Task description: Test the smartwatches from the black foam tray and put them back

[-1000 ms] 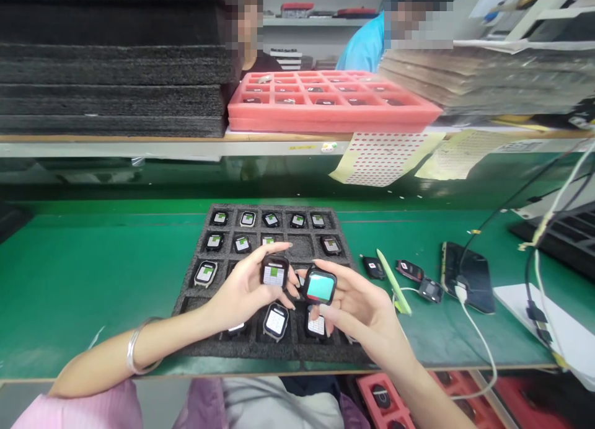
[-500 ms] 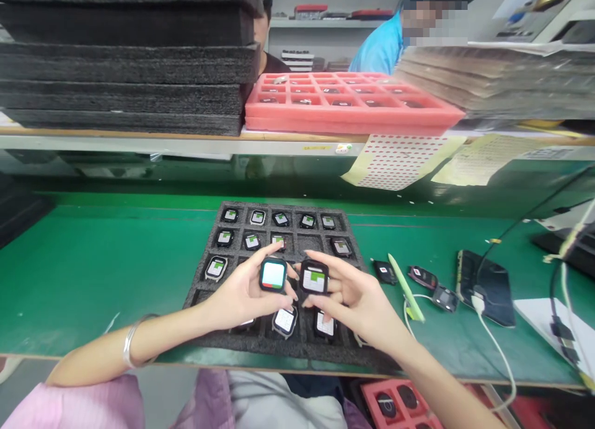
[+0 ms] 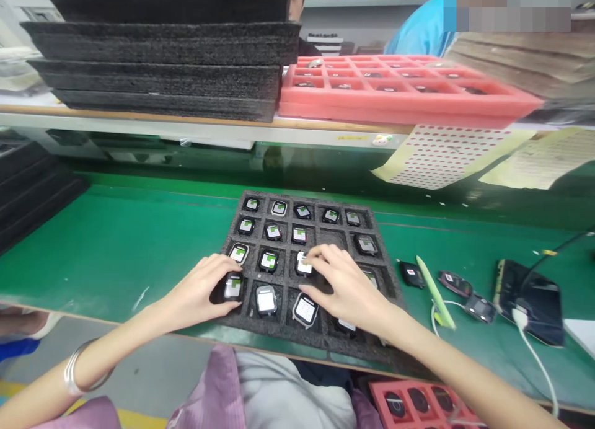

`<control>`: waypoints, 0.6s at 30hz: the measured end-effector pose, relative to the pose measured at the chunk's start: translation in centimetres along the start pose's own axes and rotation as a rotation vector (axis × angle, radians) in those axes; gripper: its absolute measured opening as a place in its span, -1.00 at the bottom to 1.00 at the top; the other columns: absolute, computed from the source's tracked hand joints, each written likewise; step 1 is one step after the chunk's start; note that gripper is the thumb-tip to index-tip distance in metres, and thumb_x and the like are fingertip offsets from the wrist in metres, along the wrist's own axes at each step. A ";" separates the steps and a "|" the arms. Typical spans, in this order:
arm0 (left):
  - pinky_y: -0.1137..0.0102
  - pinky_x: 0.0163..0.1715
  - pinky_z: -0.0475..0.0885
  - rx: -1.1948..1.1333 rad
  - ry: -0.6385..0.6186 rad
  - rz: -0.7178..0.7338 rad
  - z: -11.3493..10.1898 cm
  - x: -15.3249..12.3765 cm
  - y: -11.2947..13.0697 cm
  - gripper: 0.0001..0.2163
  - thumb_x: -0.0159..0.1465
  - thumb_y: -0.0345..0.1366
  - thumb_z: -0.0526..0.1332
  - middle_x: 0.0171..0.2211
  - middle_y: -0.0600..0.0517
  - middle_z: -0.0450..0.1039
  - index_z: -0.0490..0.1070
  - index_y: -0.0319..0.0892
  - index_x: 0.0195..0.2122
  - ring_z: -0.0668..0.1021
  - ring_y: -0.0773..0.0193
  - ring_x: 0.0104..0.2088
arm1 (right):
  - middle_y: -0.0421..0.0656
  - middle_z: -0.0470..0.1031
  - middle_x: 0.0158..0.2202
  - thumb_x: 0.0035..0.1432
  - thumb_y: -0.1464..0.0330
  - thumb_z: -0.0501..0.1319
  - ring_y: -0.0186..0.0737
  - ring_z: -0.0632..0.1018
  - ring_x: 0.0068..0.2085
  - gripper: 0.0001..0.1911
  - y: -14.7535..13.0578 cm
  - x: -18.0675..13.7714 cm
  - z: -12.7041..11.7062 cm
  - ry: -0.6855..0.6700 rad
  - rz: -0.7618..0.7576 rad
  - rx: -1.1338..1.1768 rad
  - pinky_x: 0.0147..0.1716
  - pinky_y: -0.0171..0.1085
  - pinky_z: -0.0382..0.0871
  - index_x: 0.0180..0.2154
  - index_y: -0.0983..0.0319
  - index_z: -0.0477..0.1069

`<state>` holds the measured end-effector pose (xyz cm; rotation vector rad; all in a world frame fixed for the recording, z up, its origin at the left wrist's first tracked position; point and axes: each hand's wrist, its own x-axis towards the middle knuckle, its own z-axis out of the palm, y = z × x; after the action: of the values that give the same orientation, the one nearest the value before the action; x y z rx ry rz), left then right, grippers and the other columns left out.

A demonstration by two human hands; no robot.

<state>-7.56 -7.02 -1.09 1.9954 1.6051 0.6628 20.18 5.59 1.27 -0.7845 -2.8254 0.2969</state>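
Note:
A black foam tray (image 3: 333, 238) with square cells lies on the green bench mat and holds several small watch bodies with lit screens. My left hand (image 3: 199, 292) rests at the tray's front left corner, its fingers closed round a watch body (image 3: 233, 286) that sits in a cell there. My right hand (image 3: 346, 289) lies over the middle of the tray. Its thumb and forefinger pinch another watch body (image 3: 304, 263) in a cell of the third row. One cell in the second row is bare.
To the right of the tray lie small dark devices (image 3: 411, 273), a green pen (image 3: 434, 289) and a phone (image 3: 530, 299) on a white cable. The shelf behind carries stacked black foam sheets (image 3: 162, 63), a red tray (image 3: 404, 97) and a dotted sticker sheet (image 3: 437, 159). Other people sit beyond it.
Both hands held a watch body up in front of me; they have dropped onto the tray and each watch now sits in a cell. The view has shifted left and down.

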 end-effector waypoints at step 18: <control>0.13 -0.22 0.41 0.681 -0.311 0.159 3.6 4.2 5.7 -0.73 0.13 -0.26 0.31 -0.24 -0.20 0.41 0.42 -0.36 -0.22 0.45 -0.06 -0.19 | 0.01 0.46 -0.16 -0.07 0.31 0.43 0.02 0.45 -0.11 -0.62 -1.2 -2.3 0.9 0.013 -0.086 0.128 -0.15 -0.04 0.30 -0.20 0.33 0.45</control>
<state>-0.18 -4.20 0.13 2.5573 1.6157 -0.1877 21.37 3.26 0.42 -0.6347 -2.7858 0.4523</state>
